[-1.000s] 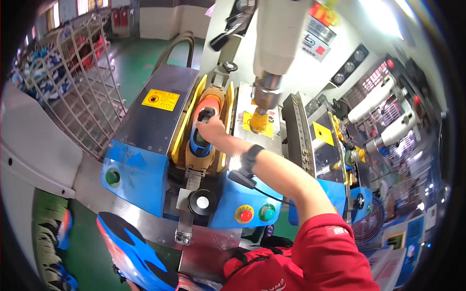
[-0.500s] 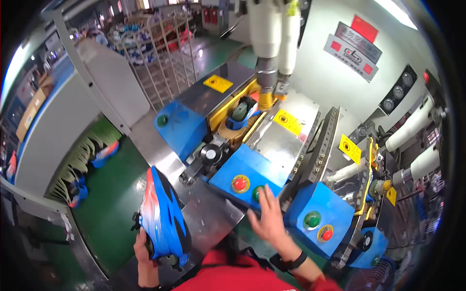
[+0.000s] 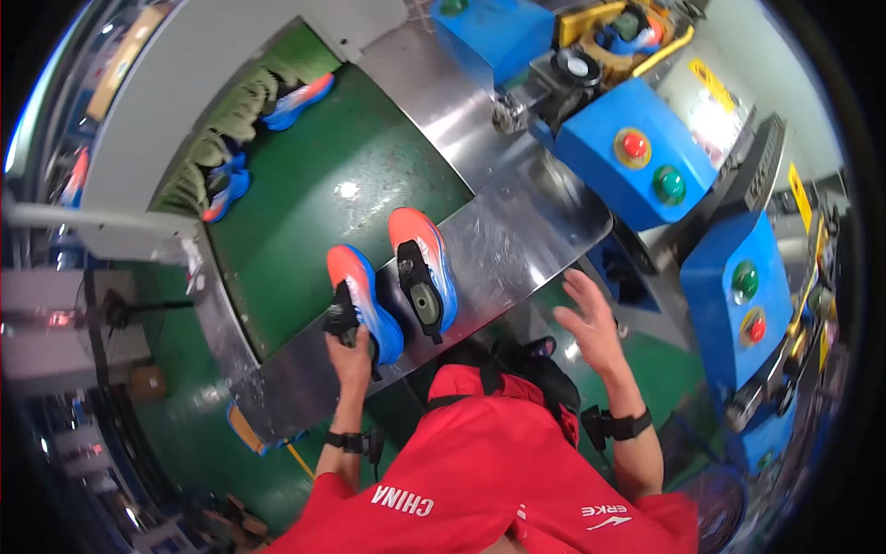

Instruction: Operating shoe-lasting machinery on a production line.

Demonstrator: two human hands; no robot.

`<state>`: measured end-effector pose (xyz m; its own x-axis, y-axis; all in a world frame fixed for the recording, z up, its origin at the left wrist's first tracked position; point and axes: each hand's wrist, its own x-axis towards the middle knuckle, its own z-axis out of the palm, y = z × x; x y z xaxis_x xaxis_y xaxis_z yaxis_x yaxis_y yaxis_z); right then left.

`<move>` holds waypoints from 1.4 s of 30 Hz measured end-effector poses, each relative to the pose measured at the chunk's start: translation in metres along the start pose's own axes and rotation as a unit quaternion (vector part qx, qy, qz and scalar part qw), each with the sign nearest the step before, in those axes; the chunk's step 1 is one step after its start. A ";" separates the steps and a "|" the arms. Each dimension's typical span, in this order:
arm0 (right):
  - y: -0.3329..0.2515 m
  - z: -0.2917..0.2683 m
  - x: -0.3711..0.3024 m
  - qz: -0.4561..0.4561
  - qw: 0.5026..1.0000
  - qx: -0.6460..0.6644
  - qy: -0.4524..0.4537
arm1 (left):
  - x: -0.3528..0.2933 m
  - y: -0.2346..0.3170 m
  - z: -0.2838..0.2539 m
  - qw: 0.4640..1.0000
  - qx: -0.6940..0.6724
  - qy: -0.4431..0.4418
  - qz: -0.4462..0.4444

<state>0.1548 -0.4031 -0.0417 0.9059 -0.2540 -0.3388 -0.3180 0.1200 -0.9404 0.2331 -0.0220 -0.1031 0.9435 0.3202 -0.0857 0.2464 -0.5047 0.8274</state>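
Gripping the heel of an orange-and-blue shoe (image 3: 363,303), the left hand (image 3: 351,354) is wrapping its fingers around it on the scratched, shiny steel bench (image 3: 517,240). Its toe is pointing far; a matching shoe (image 3: 423,268) is lying just right. The right hand (image 3: 587,325) is hovering, fingers spread wide, holding nothing.

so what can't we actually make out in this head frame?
Head view only:
- Left hand on the left shoe: fingertips hidden behind the heel, so how it holds is unclear.
- Right hand: open above the metal table; whether it touches is not settled.
- Shoe in the yellow clamp: cut off by the top edge.
- Shoes at the belt's far side: small, bent by the fisheye.
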 end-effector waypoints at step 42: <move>0.150 0.560 -0.644 0.083 0.240 0.096 0.962 | -0.410 0.046 -0.238 0.045 0.109 -0.902 0.415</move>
<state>-0.3199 0.3160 0.0515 -0.9808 -0.1818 0.0698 -0.1192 0.2770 -0.9534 -0.1956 0.0142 0.1017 -0.9186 -0.3678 -0.1445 -0.2295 0.1991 0.9527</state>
